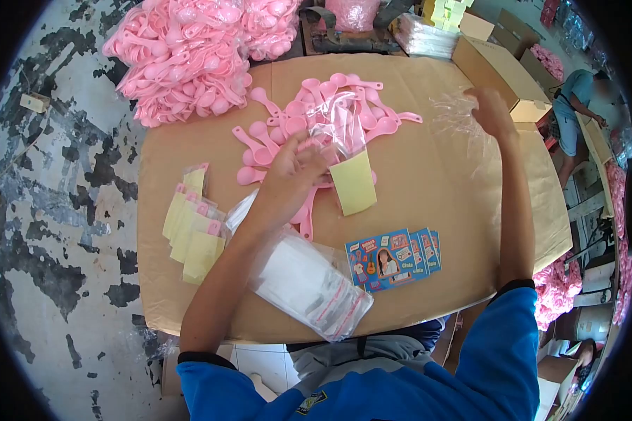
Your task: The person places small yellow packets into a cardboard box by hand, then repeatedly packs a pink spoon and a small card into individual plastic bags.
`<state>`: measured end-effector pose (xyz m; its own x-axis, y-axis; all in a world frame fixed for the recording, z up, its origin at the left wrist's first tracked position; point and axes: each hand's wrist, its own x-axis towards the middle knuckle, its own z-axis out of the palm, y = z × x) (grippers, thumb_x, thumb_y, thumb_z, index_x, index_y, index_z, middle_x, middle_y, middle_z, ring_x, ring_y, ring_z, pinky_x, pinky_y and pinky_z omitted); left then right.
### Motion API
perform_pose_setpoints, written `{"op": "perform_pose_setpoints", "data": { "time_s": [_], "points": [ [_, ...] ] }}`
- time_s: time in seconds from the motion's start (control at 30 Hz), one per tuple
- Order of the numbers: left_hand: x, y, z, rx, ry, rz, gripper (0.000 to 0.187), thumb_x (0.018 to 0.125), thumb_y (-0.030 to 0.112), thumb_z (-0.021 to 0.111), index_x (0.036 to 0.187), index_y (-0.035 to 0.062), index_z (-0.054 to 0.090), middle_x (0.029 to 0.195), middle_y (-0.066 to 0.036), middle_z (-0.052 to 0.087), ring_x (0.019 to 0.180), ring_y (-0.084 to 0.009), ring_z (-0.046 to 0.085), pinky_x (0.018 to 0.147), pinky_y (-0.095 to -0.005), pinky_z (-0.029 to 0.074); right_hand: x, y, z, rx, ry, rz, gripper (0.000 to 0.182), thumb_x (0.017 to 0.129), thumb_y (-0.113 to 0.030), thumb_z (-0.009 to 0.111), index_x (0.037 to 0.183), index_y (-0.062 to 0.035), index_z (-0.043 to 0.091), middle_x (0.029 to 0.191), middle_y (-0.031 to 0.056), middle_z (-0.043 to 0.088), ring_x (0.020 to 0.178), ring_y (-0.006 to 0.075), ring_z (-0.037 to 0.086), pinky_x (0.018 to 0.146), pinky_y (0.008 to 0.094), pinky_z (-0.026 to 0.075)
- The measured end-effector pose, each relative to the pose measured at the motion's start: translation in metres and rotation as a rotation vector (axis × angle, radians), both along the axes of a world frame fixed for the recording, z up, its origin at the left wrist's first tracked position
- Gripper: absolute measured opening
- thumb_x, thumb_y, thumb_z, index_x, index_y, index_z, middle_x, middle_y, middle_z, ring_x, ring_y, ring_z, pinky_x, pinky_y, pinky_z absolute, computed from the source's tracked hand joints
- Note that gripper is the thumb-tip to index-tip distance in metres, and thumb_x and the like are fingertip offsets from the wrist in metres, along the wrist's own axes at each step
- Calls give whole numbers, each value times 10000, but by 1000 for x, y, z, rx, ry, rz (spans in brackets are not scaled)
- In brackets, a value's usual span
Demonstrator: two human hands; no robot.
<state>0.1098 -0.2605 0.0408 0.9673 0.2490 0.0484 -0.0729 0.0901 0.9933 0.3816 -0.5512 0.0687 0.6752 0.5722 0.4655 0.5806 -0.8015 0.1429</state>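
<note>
My left hand (298, 165) is closed on a clear plastic bag (343, 126) with a yellow card (353, 182) at its lower end. Beneath and around this hand lie loose pink measuring spoons (307, 98). Off to the right, my right hand (491, 112) is raised beside a heap of thin clear plastic strips (458, 116), its fingers bent and apart with nothing visible in them. Under my left forearm rests a stack of clear plastic bags (302, 274). Blue printed cards (379, 261) lie fanned out to the right of that stack.
Bagged yellow cards with pink spoons (202, 251) overlap at the table's left. Large bags of pink spoons (182, 63) stand at the back left. An open cardboard box (502, 74) sits at the back right. Another person (576, 112) is farther right.
</note>
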Motion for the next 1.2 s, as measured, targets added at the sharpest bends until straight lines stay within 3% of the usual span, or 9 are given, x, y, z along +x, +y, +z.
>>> {"op": "perform_pose_setpoints", "data": {
  "time_s": [0.1,0.23,0.3,0.37,0.43,0.5,0.63,0.87,1.2],
  "points": [
    [-1,0,1,-81,100,-28,327,984,171,527,1228,-43,501,1084,-119,639,943,-160,648,825,-289,538,1,4,20,499,240,143,309,783,38,581,1066,-35,683,1049,109,689,978,251,639,889,330,491],
    [4,4,-6,-150,30,-23,306,979,184,538,1188,-38,559,1044,-112,655,921,-167,661,817,-287,546,-25,31,37,664,534,479,281,870,-61,531,1128,-20,636,1017,73,678,928,173,616,845,313,486],
    [5,4,-6,-104,-36,11,309,985,182,518,1198,-36,565,1056,-143,665,968,-211,671,868,-306,546,-61,49,46,576,967,612,309,898,-139,540,1178,-22,595,996,60,664,913,142,596,819,298,480],
    [1,3,1,-62,-32,47,309,979,188,530,1194,-29,581,1035,-130,672,931,-197,680,832,-295,556,-103,79,32,415,1089,760,370,883,-231,622,1191,-30,582,955,55,668,863,127,607,784,292,488],
    [-1,2,5,-26,-66,78,307,973,193,543,1186,-22,596,1012,-118,678,885,-185,689,787,-286,567,-140,108,17,388,1166,754,265,907,-132,633,1143,-14,606,948,29,651,876,81,598,758,242,492],
    [-4,1,5,-6,-134,110,302,967,196,556,1175,-15,612,987,-107,684,829,-172,695,734,-278,579,-148,125,0,589,1225,791,272,899,-192,661,1119,-35,628,891,23,668,789,66,605,700,233,493],
    [-7,-1,14,-44,-118,147,286,959,191,574,1146,-18,634,938,-77,683,775,-145,685,666,-266,579,-162,131,-11,773,1181,764,219,903,-128,655,1106,-48,654,856,18,681,737,41,600,642,207,489],
    [-10,-2,11,71,-155,148,314,958,242,585,1128,-14,646,901,-62,678,727,-132,678,639,-261,574,-169,131,-4,750,1076,815,221,906,-91,643,1120,-43,670,885,25,689,751,41,607,641,209,496],
    [-11,4,22,-91,-81,-119,300,987,227,525,1216,40,574,1033,-92,665,941,-156,662,818,-302,551,-158,128,2,813,1070,791,223,918,-131,633,1109,-28,685,994,60,705,840,87,629,760,243,519]
  ]
}}
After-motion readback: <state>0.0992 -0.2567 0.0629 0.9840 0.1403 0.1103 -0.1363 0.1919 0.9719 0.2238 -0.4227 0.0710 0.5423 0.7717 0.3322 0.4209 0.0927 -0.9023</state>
